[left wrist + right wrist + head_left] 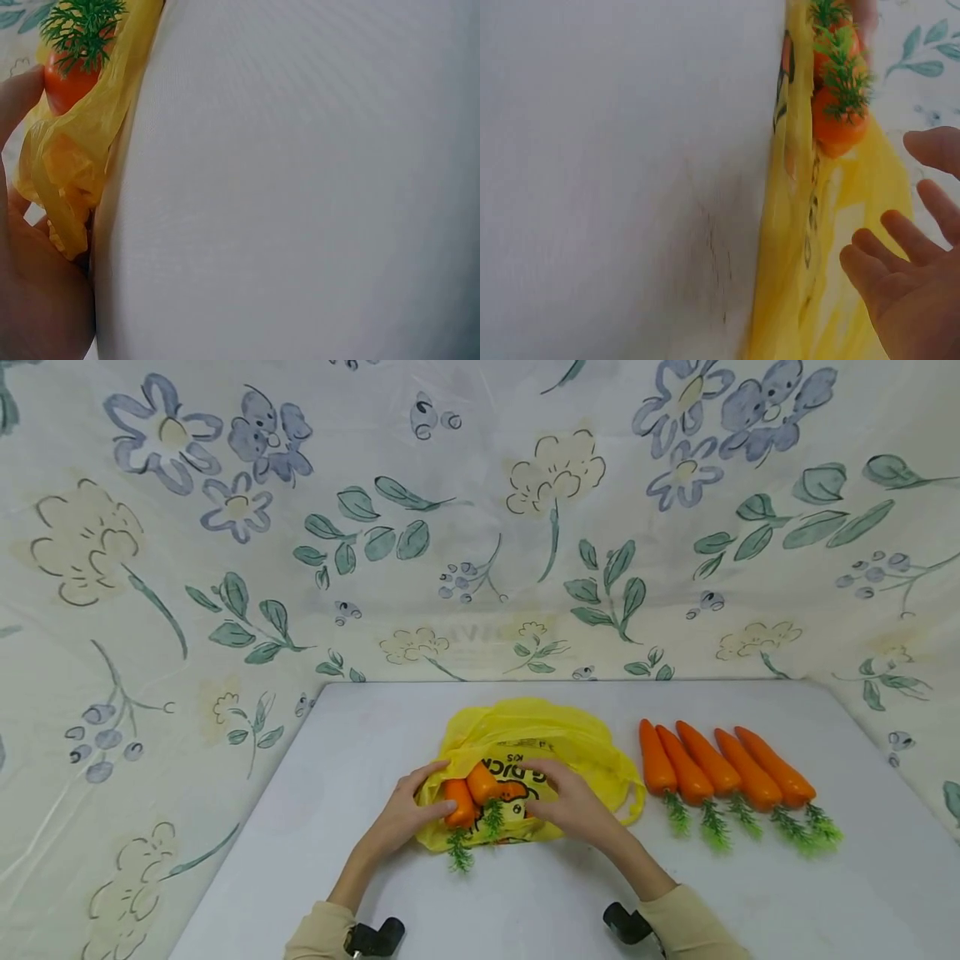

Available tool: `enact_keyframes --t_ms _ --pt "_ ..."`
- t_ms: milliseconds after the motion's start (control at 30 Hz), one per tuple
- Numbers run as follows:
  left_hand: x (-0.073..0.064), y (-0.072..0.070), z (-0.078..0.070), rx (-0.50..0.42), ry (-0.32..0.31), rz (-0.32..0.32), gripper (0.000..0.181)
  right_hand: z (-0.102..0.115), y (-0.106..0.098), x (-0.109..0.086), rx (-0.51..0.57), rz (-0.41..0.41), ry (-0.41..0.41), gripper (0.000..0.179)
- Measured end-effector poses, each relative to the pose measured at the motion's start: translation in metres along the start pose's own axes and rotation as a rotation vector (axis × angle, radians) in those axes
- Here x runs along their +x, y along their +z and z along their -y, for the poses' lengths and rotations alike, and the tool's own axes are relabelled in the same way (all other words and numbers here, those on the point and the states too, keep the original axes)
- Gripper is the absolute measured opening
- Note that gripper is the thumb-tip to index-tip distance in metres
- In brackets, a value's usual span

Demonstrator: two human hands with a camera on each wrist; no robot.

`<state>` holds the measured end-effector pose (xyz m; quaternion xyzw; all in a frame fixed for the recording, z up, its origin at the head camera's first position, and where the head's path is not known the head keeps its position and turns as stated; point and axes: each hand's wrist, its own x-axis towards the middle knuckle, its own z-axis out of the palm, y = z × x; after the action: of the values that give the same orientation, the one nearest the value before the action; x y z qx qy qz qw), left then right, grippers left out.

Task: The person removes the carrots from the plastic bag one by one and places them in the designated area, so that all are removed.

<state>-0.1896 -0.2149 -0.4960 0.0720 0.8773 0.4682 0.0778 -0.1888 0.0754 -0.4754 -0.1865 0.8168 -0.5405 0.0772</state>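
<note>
A yellow plastic bag [480, 727] with black lettering lies on the white table. Two orange carrots, a left carrot [459, 806] and a right carrot [483, 782], sit at its mouth with their green tops toward me. My left hand [401, 814] grips the bag's left edge, its thumb against the left carrot. In the left wrist view, yellow plastic bunches beside the fingers and partly hides the carrot [69, 82]. My right hand [915, 277] is held over the bag's right part, fingers spread and holding nothing, apart from the carrots.
Several more carrots [697, 760] lie side by side on the table [750, 902], right of the bag. A floral cloth [480, 568] hangs behind the table and along its sides. The bag's handle loop [636, 797] reaches toward the carrot row.
</note>
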Motion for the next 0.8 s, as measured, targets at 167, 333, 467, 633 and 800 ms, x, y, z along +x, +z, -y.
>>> enact_keyframes --t_ms 167,333,467,633,800 --pt "0.000 0.001 -0.001 -0.013 -0.007 -0.001 0.070 0.000 0.010 0.006 -0.022 -0.006 -0.001 0.057" --pt "0.001 0.002 0.000 -0.012 -0.025 -0.004 0.070 0.000 0.018 0.011 -0.041 0.009 0.009 0.061" --pt "0.001 0.002 0.000 -0.014 -0.036 -0.007 0.070 0.002 0.024 0.012 -0.056 0.045 0.009 0.063" --pt "0.001 0.002 -0.001 -0.011 -0.048 -0.007 0.070 0.003 0.030 0.014 -0.083 0.067 -0.002 0.065" --pt "0.000 0.002 -0.001 -0.013 -0.050 -0.005 0.070 0.004 0.037 0.016 -0.083 0.071 -0.007 0.069"
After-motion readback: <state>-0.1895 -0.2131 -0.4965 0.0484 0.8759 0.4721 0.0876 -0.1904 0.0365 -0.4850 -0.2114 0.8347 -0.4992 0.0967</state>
